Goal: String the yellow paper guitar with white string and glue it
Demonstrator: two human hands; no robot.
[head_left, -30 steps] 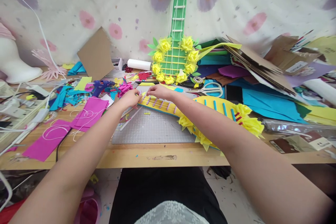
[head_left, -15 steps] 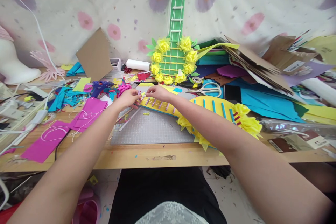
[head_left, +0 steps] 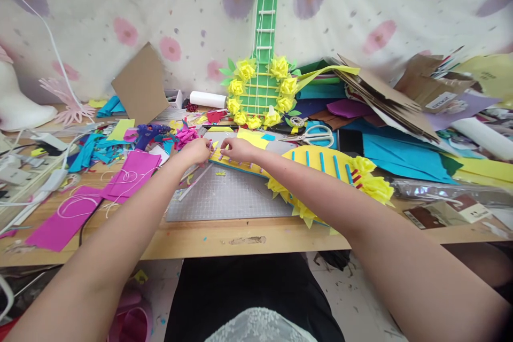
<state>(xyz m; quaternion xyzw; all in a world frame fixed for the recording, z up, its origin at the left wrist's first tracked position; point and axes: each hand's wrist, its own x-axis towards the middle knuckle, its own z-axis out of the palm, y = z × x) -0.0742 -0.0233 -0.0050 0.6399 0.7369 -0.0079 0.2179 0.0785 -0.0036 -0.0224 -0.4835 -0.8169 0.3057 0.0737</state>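
A yellow paper guitar (head_left: 329, 161) with blue edging lies across a grey cutting mat (head_left: 224, 200), its neck pointing left. Blue strips cross its body, small purple strips cross its neck, and yellow paper flowers (head_left: 371, 187) line its rim. At the neck's far-left tip, my left hand (head_left: 196, 152) is closed, its fingertips partly hidden. Just to its right, over the neck, my right hand (head_left: 237, 149) pinches a thin white string (head_left: 217, 150). The string runs between both hands; my right hand and forearm cover part of the guitar.
A green paper guitar (head_left: 262, 64) leans upright at the back. White scissors (head_left: 320, 136) and a phone (head_left: 350, 141) lie behind the yellow one. To the left are magenta paper (head_left: 68, 219), a blue glue gun (head_left: 149, 135) and loose white cord. Cardboard (head_left: 380, 96) is stacked at right.
My left hand has turned slightly and closed in at the neck's tip. My right hand stays close beside it, still pinching. The whole view has shifted slightly.
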